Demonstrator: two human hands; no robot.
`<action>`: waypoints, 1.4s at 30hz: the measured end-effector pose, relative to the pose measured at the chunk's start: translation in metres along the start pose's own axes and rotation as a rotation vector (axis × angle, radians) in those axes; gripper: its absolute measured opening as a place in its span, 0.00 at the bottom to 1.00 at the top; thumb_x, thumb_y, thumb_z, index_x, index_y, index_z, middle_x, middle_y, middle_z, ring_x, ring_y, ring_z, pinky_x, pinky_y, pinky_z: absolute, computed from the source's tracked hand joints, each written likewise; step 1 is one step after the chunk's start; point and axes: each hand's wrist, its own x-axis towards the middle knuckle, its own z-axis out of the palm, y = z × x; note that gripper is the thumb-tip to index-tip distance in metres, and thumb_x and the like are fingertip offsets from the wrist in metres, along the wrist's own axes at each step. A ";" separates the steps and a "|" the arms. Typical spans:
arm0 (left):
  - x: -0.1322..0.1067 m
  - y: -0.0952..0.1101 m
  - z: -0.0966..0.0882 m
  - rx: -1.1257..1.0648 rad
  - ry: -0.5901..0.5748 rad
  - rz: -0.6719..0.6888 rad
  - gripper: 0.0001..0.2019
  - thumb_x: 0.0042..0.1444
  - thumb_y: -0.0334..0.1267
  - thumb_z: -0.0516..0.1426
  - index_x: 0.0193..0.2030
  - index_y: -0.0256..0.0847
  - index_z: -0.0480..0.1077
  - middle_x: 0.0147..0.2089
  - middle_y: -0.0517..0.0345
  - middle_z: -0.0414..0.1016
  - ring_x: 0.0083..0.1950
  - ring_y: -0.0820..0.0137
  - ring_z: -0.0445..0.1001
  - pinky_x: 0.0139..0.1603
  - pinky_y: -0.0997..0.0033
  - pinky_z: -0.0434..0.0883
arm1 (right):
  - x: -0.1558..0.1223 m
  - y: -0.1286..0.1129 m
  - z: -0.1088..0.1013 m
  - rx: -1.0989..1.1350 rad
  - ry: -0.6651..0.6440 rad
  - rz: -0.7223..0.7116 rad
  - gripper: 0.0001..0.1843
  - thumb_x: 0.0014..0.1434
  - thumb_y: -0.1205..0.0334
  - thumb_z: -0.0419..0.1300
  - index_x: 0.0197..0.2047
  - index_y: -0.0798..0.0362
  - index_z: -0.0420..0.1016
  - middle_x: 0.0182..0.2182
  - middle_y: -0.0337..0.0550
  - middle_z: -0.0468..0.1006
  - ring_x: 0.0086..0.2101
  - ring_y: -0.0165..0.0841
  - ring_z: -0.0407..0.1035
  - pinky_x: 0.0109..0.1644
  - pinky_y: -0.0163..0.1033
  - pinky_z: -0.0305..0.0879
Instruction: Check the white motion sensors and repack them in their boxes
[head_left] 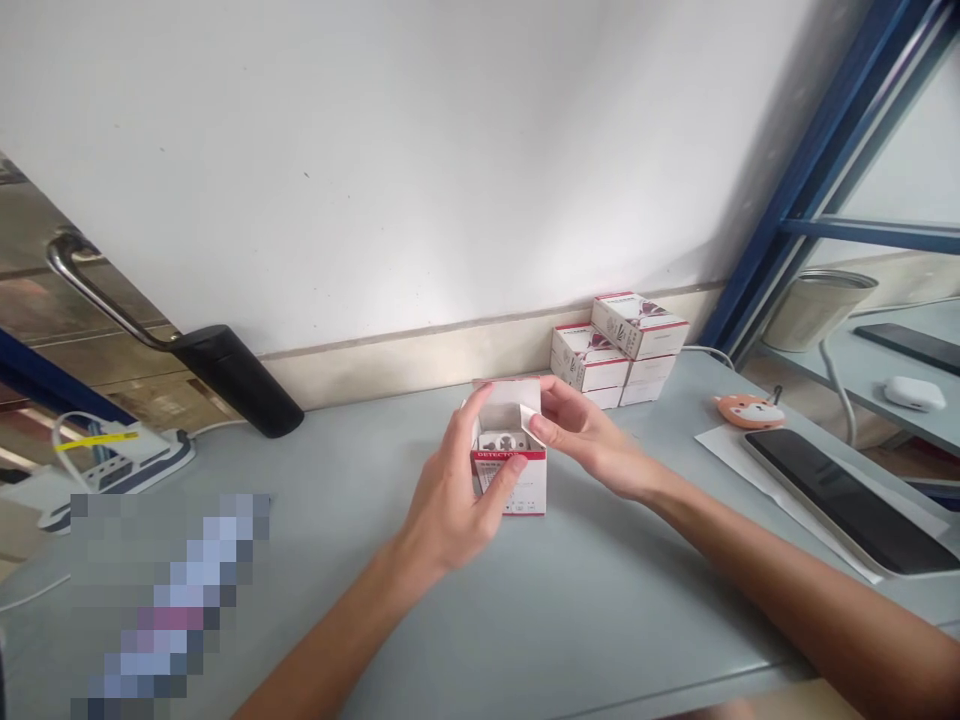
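A small white and red cardboard box (529, 490) stands on the grey table with its top open and "DETECTOR" printed along its front edge. Inside it sits a white device (501, 441) with dark round details, only its top showing. My left hand (461, 490) grips the box from the left, its thumb across the front panel. At the right, my right hand (581, 435) pinches a white side flap (528, 420) between thumb and fingers. The fingers of my right hand are partly hidden behind the box.
Several similar boxes (641, 325) are stacked by the wall. To the right lie a phone (847, 490) on paper and an orange animal-faced item (750, 410). At the left are a black cylinder (236, 380), a power strip (142, 455) and a pixelated object (184, 600).
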 end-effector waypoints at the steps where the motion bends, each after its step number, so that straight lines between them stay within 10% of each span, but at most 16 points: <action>1: 0.000 -0.001 0.001 -0.017 -0.002 -0.016 0.36 0.71 0.46 0.59 0.79 0.55 0.46 0.69 0.47 0.72 0.59 0.55 0.80 0.54 0.56 0.79 | 0.000 0.000 0.002 -0.012 0.009 0.015 0.17 0.67 0.45 0.67 0.51 0.46 0.74 0.50 0.43 0.79 0.49 0.38 0.73 0.55 0.45 0.70; 7: -0.003 -0.018 0.012 -0.144 0.129 0.045 0.38 0.68 0.47 0.63 0.76 0.51 0.45 0.55 0.50 0.82 0.48 0.60 0.85 0.44 0.61 0.82 | -0.003 0.010 0.012 -0.190 0.242 -0.127 0.26 0.69 0.47 0.64 0.67 0.35 0.65 0.54 0.43 0.76 0.45 0.36 0.74 0.50 0.46 0.75; 11: -0.006 -0.024 0.016 -0.105 0.149 0.046 0.34 0.67 0.47 0.64 0.72 0.51 0.52 0.58 0.49 0.82 0.50 0.60 0.85 0.44 0.62 0.82 | -0.006 0.011 0.014 -0.426 0.278 -0.308 0.15 0.74 0.48 0.59 0.60 0.38 0.76 0.55 0.43 0.78 0.51 0.39 0.74 0.56 0.46 0.72; 18: -0.007 -0.016 0.014 0.174 0.112 0.287 0.19 0.72 0.45 0.58 0.67 0.50 0.64 0.68 0.43 0.73 0.49 0.63 0.84 0.45 0.62 0.81 | -0.006 0.003 0.011 -0.392 0.530 -0.280 0.15 0.74 0.44 0.58 0.44 0.44 0.79 0.33 0.39 0.77 0.34 0.35 0.70 0.42 0.43 0.69; 25: -0.005 -0.029 0.024 -0.149 0.220 0.166 0.26 0.70 0.42 0.61 0.67 0.51 0.52 0.66 0.42 0.73 0.63 0.60 0.79 0.56 0.57 0.81 | -0.008 0.003 0.008 -0.606 0.150 -0.453 0.12 0.75 0.53 0.56 0.51 0.44 0.79 0.49 0.47 0.79 0.49 0.41 0.75 0.56 0.51 0.72; 42: 0.002 -0.033 0.019 -0.082 0.140 0.269 0.20 0.72 0.35 0.57 0.68 0.54 0.63 0.66 0.48 0.70 0.65 0.62 0.75 0.60 0.56 0.78 | -0.010 0.002 0.018 -0.673 0.209 -0.496 0.03 0.70 0.62 0.61 0.42 0.46 0.75 0.40 0.44 0.75 0.41 0.38 0.73 0.47 0.48 0.73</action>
